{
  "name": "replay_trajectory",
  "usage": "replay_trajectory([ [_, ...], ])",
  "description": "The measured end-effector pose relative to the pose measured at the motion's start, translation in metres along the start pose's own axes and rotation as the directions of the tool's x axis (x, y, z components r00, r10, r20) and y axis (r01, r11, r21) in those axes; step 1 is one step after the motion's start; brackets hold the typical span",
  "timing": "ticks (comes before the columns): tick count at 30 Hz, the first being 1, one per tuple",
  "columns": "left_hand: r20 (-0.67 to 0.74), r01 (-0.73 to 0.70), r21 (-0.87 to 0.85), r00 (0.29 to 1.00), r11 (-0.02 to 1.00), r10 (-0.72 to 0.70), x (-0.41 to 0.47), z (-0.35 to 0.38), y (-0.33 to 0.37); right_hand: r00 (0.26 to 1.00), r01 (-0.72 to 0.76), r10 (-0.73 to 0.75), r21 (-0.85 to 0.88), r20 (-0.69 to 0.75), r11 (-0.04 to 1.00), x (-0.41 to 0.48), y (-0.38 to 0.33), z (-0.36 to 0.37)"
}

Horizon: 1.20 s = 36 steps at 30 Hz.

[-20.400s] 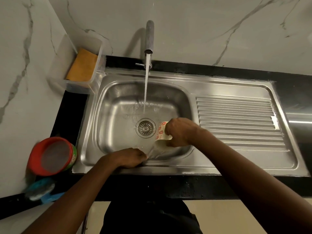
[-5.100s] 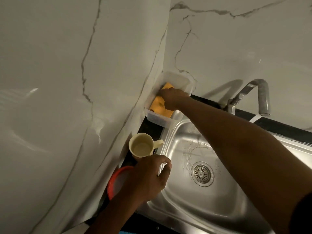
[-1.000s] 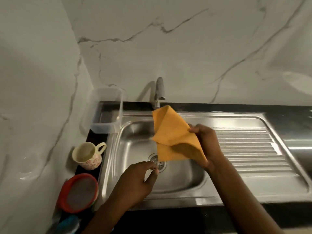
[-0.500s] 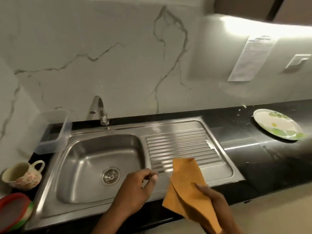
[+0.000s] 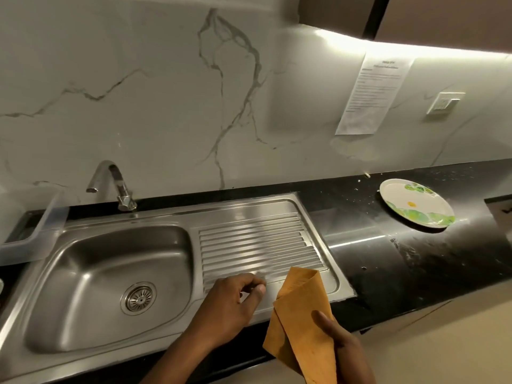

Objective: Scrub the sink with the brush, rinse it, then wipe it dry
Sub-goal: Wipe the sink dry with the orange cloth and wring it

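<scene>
A steel sink (image 5: pixel 83 275) with a round drain (image 5: pixel 138 298) fills the lower left, and its ribbed drainboard (image 5: pixel 255 239) lies to the right. The tap (image 5: pixel 110 184) behind the basin runs no water. My right hand (image 5: pixel 342 345) grips a folded orange cloth (image 5: pixel 302 322) above the counter's front edge, right of the drainboard's near corner. My left hand (image 5: pixel 232 306) hovers over the drainboard's front rim, fingers loosely curled, holding nothing. No brush is in view.
A clear plastic tub (image 5: pixel 33 231) stands at the back left corner of the sink. On the black counter (image 5: pixel 388 259) to the right lies a white plate (image 5: pixel 417 206) with green leaves. A paper sheet (image 5: pixel 371 95) and a wall switch (image 5: pixel 444 102) are on the marble wall.
The view has swung right, away from the cup and red-lidded tub, toward the drainboard and plate. My right hand has carried the cloth from above the basin to the counter's front edge.
</scene>
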State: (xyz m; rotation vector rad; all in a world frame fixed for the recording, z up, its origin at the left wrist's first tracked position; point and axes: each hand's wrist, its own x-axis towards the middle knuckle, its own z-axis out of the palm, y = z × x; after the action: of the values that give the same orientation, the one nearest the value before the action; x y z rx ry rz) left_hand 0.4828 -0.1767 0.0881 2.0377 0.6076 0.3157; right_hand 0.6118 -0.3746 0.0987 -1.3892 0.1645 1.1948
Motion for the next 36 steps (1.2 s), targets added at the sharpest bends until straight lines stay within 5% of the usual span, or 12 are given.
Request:
replay_trajectory([
  [10, -0.015, -0.029, 0.006, 0.999, 1.000, 0.029, 0.072, -0.018, -0.010, 0.996, -0.026, 0.000, 0.275, 0.094, 0.961, 0.064, -0.030, 0.029],
  [28, -0.306, 0.208, -0.124, 0.922, 0.970, -0.236, 0.146, -0.004, -0.040, 0.985, -0.062, 0.063, -0.013, 0.163, 0.998, 0.254, -0.182, 0.063],
  [32, -0.301, 0.248, -0.157, 0.910, 0.956, -0.285, 0.150, -0.012, -0.055, 0.963, 0.260, -0.266, -0.105, -0.050, 0.960, 0.323, -0.223, 0.057],
  [34, -0.298, 0.277, -0.155, 0.902, 0.948, -0.312, 0.151, -0.019, -0.067, 0.842, 0.446, -0.525, -0.384, -0.129, 0.809, 0.360, -0.241, 0.053],
  [36, -0.299, 0.293, -0.147, 0.897, 0.945, -0.325, 0.152, -0.026, -0.079, 0.743, 0.490, -0.666, -0.629, -0.060, 0.604, 0.402, -0.253, 0.047],
])
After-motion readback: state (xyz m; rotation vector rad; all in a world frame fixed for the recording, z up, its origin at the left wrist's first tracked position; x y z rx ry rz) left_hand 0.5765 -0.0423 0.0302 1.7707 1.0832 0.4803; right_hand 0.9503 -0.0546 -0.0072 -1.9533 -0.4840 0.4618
